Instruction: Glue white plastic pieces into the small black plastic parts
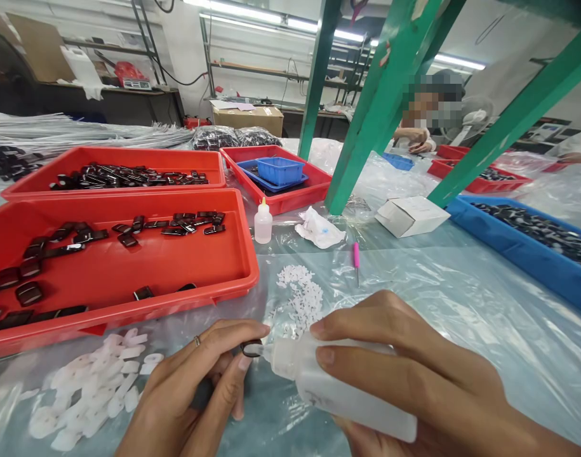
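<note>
Between my two hands the nozzle of the squeeze bottle meets the small black part — I'd press gently, so that only a drop lands on it. My left hand has its grip pinched shut on that part, thumb and forefinger at its edge. My right hand is wrapped tight around the bottle, lying tilted above the desk. Left of the pinch sit white pieces; beyond it, a red tray.

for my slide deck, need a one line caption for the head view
Right hand tips a white squeeze bottle onto a small black part pinched in the left hand, beside a red tray.
</note>
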The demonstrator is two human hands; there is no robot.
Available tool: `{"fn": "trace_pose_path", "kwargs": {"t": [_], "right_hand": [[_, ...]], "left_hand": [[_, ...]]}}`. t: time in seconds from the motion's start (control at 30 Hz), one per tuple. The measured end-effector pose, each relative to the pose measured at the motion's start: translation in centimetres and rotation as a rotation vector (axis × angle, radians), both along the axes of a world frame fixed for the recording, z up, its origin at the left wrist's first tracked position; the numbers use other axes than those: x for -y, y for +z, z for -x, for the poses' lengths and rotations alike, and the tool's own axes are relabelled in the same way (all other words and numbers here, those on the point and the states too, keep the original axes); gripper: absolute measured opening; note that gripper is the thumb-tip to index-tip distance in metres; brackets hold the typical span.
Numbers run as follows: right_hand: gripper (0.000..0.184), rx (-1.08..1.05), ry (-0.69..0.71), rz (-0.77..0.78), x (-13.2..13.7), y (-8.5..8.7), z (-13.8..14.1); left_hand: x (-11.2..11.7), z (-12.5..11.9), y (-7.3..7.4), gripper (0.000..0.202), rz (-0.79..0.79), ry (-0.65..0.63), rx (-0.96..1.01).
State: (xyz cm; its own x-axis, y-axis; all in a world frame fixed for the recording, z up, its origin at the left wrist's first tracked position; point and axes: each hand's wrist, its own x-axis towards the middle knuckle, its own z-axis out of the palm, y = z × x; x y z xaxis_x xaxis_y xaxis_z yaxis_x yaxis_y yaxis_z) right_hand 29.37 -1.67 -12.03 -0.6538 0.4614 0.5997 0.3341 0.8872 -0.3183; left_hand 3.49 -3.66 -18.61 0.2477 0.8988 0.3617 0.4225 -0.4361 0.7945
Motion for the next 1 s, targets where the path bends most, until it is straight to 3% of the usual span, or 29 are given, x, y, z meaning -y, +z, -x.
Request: {"fn": "trace_pose_path", "kwargs": {"t": [0.63, 1.0], "right_hand": [[0.043, -0.065, -0.043, 0.015, 0.39, -0.73, 0.29], [0.043, 0.047, -0.062, -0.075, 0.54, -0.2, -0.21]], "left_hand": [[0.07, 0.27, 0.15, 0.03, -0.03, 0.031, -0.038], [0.15, 0.11, 0.46, 0.029, -0.033, 0.033, -0.074]]}}
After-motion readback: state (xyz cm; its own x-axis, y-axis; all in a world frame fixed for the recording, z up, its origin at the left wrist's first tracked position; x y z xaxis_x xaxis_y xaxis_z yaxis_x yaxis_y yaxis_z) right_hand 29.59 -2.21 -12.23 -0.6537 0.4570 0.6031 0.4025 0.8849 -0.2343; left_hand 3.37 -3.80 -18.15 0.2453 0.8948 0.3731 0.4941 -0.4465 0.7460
